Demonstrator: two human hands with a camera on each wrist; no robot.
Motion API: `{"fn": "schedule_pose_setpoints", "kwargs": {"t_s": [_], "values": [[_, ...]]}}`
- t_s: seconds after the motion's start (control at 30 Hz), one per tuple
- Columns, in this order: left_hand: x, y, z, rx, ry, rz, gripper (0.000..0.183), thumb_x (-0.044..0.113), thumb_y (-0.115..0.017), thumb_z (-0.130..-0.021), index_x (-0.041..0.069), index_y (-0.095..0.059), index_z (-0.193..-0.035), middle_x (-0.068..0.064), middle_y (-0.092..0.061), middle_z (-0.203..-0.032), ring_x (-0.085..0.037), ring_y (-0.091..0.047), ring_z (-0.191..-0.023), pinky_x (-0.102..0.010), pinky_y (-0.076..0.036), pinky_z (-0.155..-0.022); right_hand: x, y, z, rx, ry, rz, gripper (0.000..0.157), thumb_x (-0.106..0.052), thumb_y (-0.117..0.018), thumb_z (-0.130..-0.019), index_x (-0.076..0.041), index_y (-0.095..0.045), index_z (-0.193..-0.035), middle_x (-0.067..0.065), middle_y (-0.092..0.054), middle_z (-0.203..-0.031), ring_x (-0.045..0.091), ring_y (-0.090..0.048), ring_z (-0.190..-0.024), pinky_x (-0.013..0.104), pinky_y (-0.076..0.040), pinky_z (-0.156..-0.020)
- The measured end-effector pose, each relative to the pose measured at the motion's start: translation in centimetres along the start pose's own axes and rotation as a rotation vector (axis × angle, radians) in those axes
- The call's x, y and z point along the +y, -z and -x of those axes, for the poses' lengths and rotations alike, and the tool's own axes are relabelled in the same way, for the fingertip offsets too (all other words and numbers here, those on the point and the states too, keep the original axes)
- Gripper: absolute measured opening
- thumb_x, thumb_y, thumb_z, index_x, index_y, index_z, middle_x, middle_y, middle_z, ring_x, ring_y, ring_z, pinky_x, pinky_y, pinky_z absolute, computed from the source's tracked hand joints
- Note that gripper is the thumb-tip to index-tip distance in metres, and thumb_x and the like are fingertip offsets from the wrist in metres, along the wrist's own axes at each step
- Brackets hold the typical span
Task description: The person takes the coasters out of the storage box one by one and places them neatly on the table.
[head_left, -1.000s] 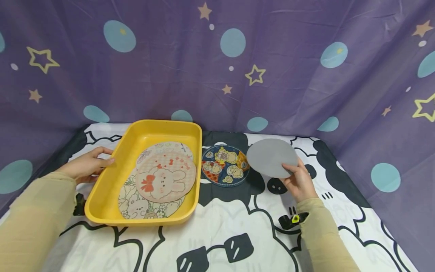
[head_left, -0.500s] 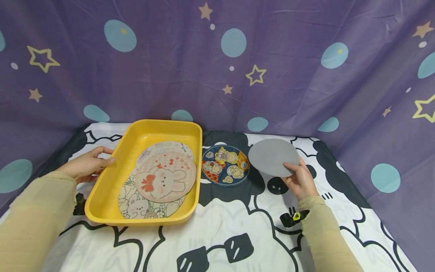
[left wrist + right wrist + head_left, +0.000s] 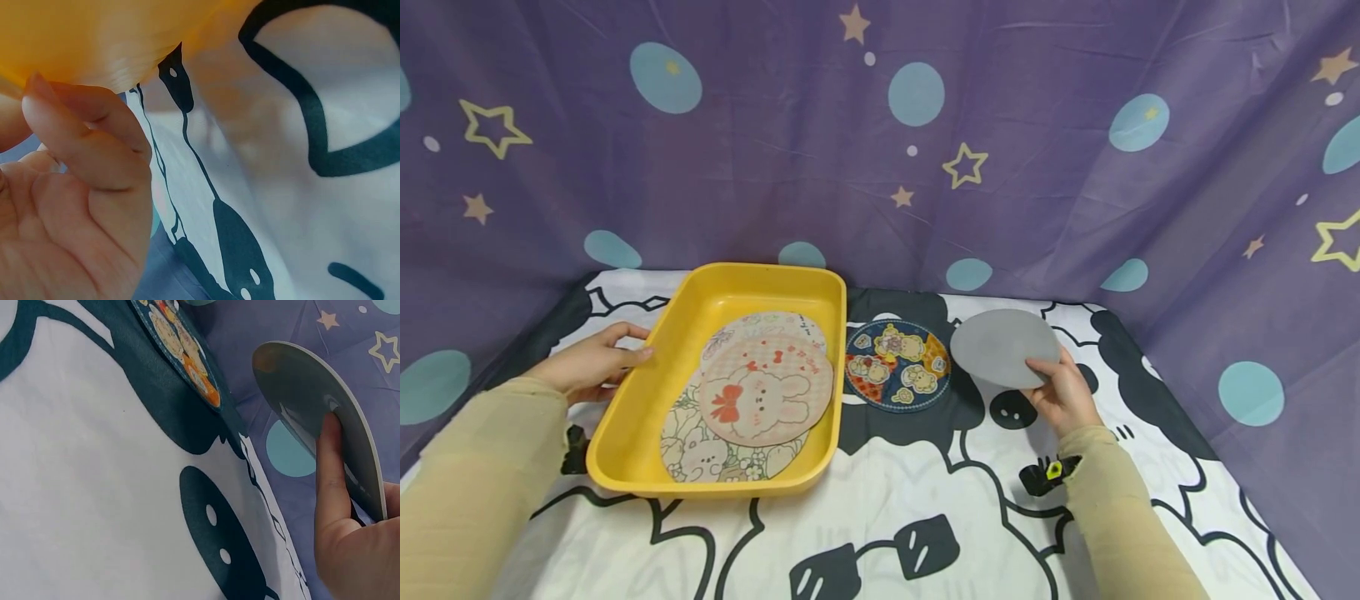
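My left hand [image 3: 597,362] grips the left rim of a yellow plastic tray [image 3: 625,442], thumb on the rim and fingers below it. In the left wrist view, the fingertips [image 3: 47,94] meet the tray's outer wall [image 3: 94,37]. Inside lie overlapping round mats: a pink rabbit mat [image 3: 767,400] on top, others partly hidden under it. My right hand [image 3: 1063,396] pinches the edge of a plain grey round mat [image 3: 1003,346], thumb on its grey face. The right wrist view shows its dark glossy other face [image 3: 300,387] with a finger stretched along it.
A dark blue round mat [image 3: 898,367] with cartoon bears lies between the tray and the grey mat. Black-and-white cartoon cloth [image 3: 872,483] covers the table. A purple star-patterned curtain [image 3: 820,167] hangs behind and along the sides.
The grey mat and my right hand have shifted slightly to the right. My left hand and the tray have stayed in place.
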State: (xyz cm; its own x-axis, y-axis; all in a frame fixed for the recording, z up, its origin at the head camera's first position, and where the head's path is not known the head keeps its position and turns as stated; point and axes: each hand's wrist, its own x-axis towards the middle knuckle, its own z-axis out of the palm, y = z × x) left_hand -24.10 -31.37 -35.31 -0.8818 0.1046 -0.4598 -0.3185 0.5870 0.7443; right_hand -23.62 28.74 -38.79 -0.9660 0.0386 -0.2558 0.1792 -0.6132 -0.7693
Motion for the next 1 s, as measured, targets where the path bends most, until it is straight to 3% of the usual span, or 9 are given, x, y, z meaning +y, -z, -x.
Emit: {"fn": "schedule_pose_setpoints", "kwargs": {"t_s": [0.3, 0.43, 0.53, 0.67, 0.73, 0.83, 1.0], "values": [[0.1, -0.1, 0.0, 0.013, 0.018, -0.026, 0.069, 0.042, -0.049, -0.103, 0.002, -0.016, -0.150, -0.016, -0.061, -0.121, -0.018, -0.065, -0.090, -0.034, -0.053, -0.077, 0.0, -0.2, -0.6, 0.040, -0.039, 0.063, 0.077, 0.014, -0.035, -0.097, -0.033, -0.022, -0.156, -0.004, -0.042, -0.126, 0.008, -0.065, -0.092, 0.031, -0.057, -0.075], [0.1, -0.1, 0.0, 0.015, 0.017, -0.017, 0.068, 0.041, -0.048, -0.103, 0.002, -0.016, -0.149, -0.013, -0.063, -0.117, -0.017, -0.065, -0.089, -0.034, -0.053, -0.076, 0.0, -0.1, -0.7, 0.050, -0.044, 0.092, 0.079, 0.014, -0.036, -0.097, -0.034, -0.020, -0.158, -0.005, -0.042, -0.128, 0.008, -0.064, -0.094, 0.031, -0.057, -0.075], [0.2, -0.1, -0.1, 0.008, 0.011, -0.002, 0.066, 0.039, -0.047, -0.104, 0.002, -0.016, -0.149, -0.009, -0.066, -0.111, -0.016, -0.066, -0.087, -0.035, -0.052, -0.074, 0.1, 0.0, -0.8, 0.063, -0.047, 0.129, 0.079, 0.013, -0.036, -0.098, -0.035, -0.019, -0.158, -0.007, -0.042, -0.128, 0.010, -0.059, -0.107, 0.031, -0.056, -0.075], [0.2, -0.1, -0.1, 0.001, 0.012, 0.000, 0.065, 0.038, -0.046, -0.105, 0.002, -0.015, -0.149, -0.006, -0.067, -0.108, -0.015, -0.066, -0.086, -0.035, -0.052, -0.073, 0.2, 0.2, -1.0, 0.070, -0.055, 0.158, 0.080, 0.012, -0.036, -0.098, -0.037, -0.018, -0.158, -0.008, -0.042, -0.132, 0.019, -0.043, -0.132, 0.031, -0.056, -0.074], [0.2, -0.1, -0.1, 0.003, 0.016, -0.004, 0.065, 0.038, -0.046, -0.105, 0.002, -0.015, -0.149, -0.006, -0.067, -0.109, -0.016, -0.066, -0.087, -0.035, -0.052, -0.074, 0.4, 0.3, -1.1, 0.067, -0.051, 0.173, 0.080, 0.012, -0.036, -0.097, -0.036, -0.017, -0.158, -0.008, -0.041, -0.133, 0.020, -0.037, -0.137, 0.031, -0.056, -0.074], [0.2, -0.1, 0.0, 0.009, 0.023, -0.013, 0.066, 0.039, -0.047, -0.104, 0.002, -0.016, -0.149, -0.009, -0.065, -0.112, -0.017, -0.065, -0.087, -0.035, -0.052, -0.074, 0.5, 0.5, -1.2, 0.065, -0.042, 0.194, 0.079, 0.013, -0.035, -0.097, -0.033, -0.017, -0.159, -0.007, -0.042, -0.130, 0.017, -0.050, -0.125, 0.032, -0.056, -0.074], [0.3, -0.1, 0.0, 0.007, 0.027, -0.014, 0.066, 0.039, -0.047, -0.104, 0.002, -0.016, -0.149, -0.007, -0.066, -0.109, -0.017, -0.064, -0.086, -0.035, -0.051, -0.073, 0.6, 0.5, -1.4, 0.075, -0.032, 0.229, 0.079, 0.012, -0.035, -0.096, -0.031, -0.017, -0.159, -0.005, -0.043, -0.127, 0.011, -0.058, -0.105, 0.032, -0.056, -0.074]]}}
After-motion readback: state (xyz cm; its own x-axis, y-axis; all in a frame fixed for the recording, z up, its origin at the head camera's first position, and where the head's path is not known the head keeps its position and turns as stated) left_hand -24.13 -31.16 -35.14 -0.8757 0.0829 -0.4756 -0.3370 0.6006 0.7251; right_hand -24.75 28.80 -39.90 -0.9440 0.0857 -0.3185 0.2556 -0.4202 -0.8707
